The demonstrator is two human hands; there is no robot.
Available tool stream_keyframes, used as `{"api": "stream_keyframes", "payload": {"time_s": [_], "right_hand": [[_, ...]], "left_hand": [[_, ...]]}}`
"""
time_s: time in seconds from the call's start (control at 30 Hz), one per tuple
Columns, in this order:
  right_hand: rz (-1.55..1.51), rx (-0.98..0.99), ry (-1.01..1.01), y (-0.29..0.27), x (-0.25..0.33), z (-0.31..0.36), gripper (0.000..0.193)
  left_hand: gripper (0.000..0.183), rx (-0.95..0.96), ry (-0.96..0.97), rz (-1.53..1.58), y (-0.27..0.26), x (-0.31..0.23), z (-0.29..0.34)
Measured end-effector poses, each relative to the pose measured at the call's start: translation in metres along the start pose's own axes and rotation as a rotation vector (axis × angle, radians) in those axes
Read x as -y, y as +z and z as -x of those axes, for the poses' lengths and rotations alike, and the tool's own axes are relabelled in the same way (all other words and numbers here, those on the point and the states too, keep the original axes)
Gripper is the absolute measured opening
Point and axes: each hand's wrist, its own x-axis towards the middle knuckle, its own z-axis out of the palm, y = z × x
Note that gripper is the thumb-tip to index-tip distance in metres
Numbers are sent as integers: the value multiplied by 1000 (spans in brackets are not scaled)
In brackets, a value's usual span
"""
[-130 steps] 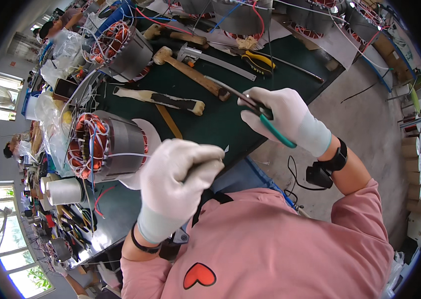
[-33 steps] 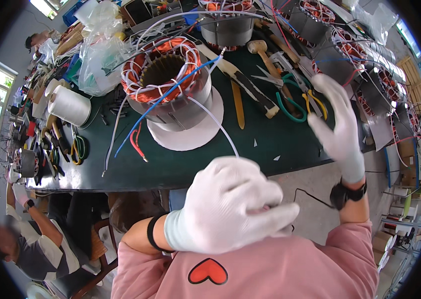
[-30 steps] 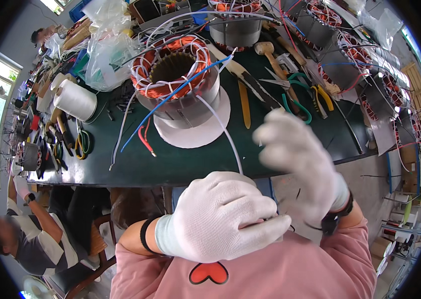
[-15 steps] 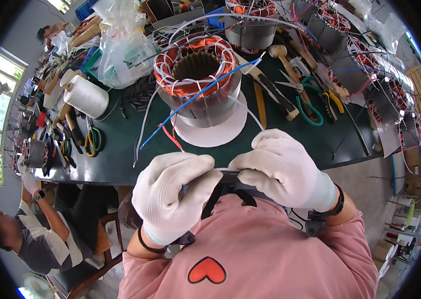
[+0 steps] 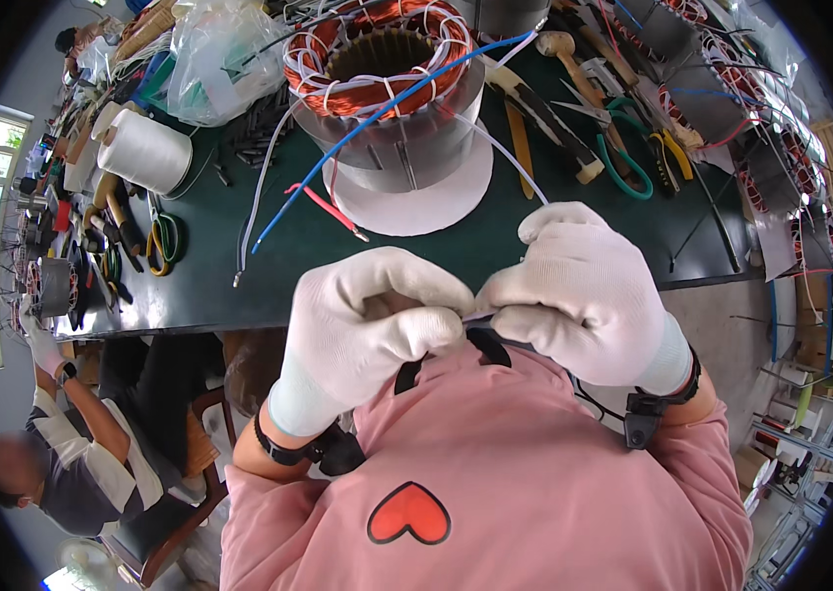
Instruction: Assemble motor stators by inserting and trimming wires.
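A motor stator (image 5: 387, 148) with copper windings, white lacing and a grey steel core stands on a round white pad (image 5: 411, 219) in front of me. Blue, red and white lead wires hang from it. One white lead wire (image 5: 505, 153) runs down behind my right hand (image 5: 584, 295). My left hand (image 5: 377, 305), gloved in white like the right, meets it fingertip to fingertip above the bench edge. Both hands are closed in a pinch. Only a sliver of something thin and whitish (image 5: 478, 318) shows between them; the fingers hide the rest.
A white thread spool (image 5: 145, 151) and scissors (image 5: 165, 241) lie to the left. Right of the stator are a mallet (image 5: 564, 54), teal-handled scissors (image 5: 628, 163) and yellow-handled pliers (image 5: 670, 158). More stators (image 5: 702, 89) line the right side. Another person (image 5: 71, 453) sits at far left.
My hands have drawn closer together, the left moving right and both higher in view. The view has shifted, so the stator and bench appear higher.
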Motion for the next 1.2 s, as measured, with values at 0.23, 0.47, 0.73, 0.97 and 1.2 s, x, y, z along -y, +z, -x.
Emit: {"api": "stream_keyframes", "payload": {"time_s": [0.23,0.47,0.73,0.97,1.2], "right_hand": [[-197,48,139,-3,-1,2,4],[-210,165,172,-6,1,-7,7],[210,140,-47,15,17,-2,29],[-62,143,312,25,6,-12,26],[-91,-44,384,21,-26,4,16]], "left_hand": [[46,46,857,-957,-6,1,-15],[35,54,1065,-1100,-10,5,-15],[33,-39,1140,-1171,-21,21,-9],[43,-89,1092,-1071,-45,25,-2],[39,-731,845,-868,-148,0,15]]}}
